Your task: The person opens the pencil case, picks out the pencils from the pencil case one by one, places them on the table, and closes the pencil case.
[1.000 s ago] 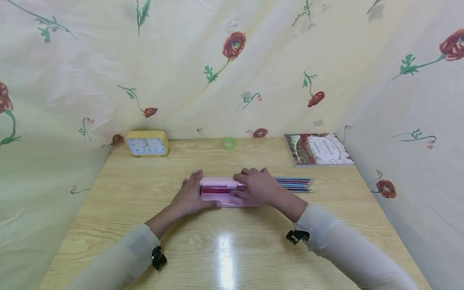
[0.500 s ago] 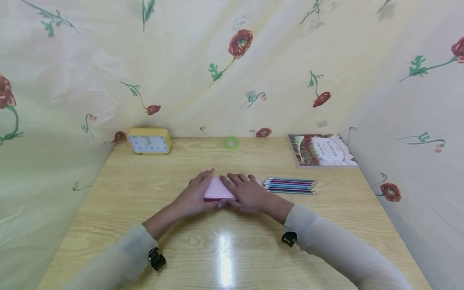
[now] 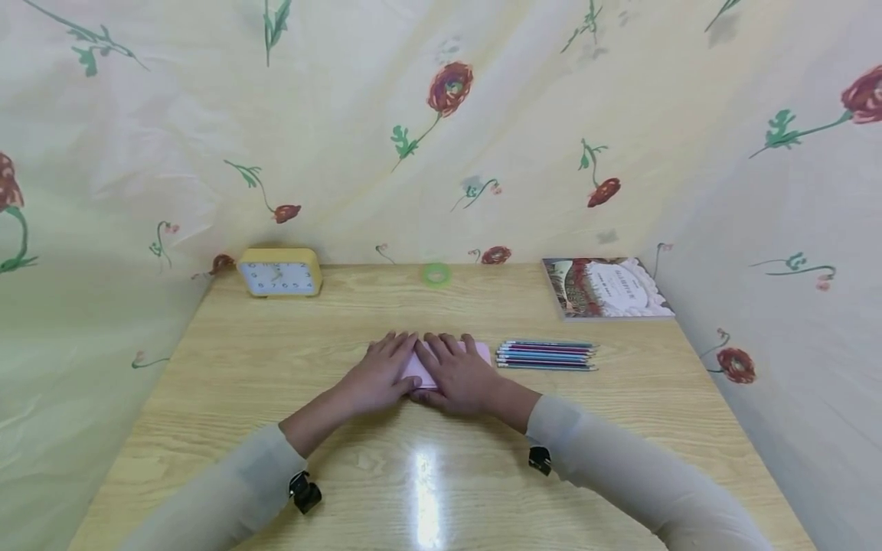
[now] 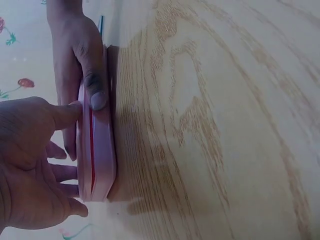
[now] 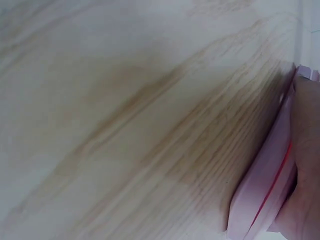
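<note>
A pink pencil case (image 3: 430,375) lies on the wooden table, its lid down, with a thin red line along the seam in both wrist views. My left hand (image 3: 375,376) rests on the lid's left part, fingers extended and thumb near the front edge. Beside it, my right hand (image 3: 460,376) presses on the lid with straight fingers. In the left wrist view, the right thumb (image 4: 98,99) lies against the front side of the pencil case (image 4: 102,160). Both hands cover much of the lid. Several pencils (image 3: 546,355) lie in a row just right of the case.
A yellow clock (image 3: 279,272) stands at the back left. A roll of green tape (image 3: 436,275) lies at the back middle, and a book (image 3: 609,288) at the back right. Floral cloth (image 3: 344,138) hangs behind the wooden table (image 3: 276,360).
The pencil case's lid was partly raised with red contents showing; it has come down. My right hand moved left from the raised lid onto its top, and my left hand slid onto the lid.
</note>
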Demonstrator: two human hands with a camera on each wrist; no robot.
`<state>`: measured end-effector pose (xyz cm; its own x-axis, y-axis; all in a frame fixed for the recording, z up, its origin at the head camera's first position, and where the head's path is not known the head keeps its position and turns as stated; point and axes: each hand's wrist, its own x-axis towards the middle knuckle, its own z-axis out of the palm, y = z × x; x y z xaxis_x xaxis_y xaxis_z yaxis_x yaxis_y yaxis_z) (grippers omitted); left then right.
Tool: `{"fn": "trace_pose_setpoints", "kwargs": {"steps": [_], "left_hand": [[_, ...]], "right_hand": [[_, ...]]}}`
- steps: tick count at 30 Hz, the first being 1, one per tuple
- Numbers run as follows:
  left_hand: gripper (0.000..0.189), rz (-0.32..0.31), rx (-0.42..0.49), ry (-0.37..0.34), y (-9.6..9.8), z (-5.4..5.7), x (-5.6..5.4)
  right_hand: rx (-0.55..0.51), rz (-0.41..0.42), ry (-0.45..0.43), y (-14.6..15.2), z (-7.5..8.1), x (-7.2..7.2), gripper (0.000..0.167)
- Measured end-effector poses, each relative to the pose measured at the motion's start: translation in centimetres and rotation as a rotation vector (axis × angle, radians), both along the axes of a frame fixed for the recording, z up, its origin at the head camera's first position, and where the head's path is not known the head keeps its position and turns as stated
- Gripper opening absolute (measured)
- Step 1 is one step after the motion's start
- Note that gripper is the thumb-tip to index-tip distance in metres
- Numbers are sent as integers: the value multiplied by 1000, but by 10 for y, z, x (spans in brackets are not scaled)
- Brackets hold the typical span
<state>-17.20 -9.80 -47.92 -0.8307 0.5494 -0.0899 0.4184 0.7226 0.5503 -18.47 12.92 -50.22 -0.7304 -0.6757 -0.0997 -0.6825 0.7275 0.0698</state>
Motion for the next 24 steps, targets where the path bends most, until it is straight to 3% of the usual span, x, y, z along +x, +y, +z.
{"fn": "trace_pose_setpoints", "kwargs": {"steps": [3, 8, 15, 20, 22, 24], "left_hand": [[84, 2, 35, 36, -3, -23, -8], [85, 10, 38, 45, -4, -40, -15], [87, 22, 52, 69, -5, -36, -10], [87, 44, 31, 73, -1, -22, -3], [88, 56, 31, 66, 0, -22, -4], [89, 62, 26, 89, -1, -34, -9]], "right_hand": [[2, 11, 22, -1, -3, -1, 97], [7, 19, 40, 0, -7, -1, 98], [-9, 28, 78, 0, -10, 0, 98], [-18, 36, 101, 1, -12, 1, 99], [-18, 35, 107, 1, -13, 1, 99], [-17, 34, 111, 1, -14, 0, 99]]}}
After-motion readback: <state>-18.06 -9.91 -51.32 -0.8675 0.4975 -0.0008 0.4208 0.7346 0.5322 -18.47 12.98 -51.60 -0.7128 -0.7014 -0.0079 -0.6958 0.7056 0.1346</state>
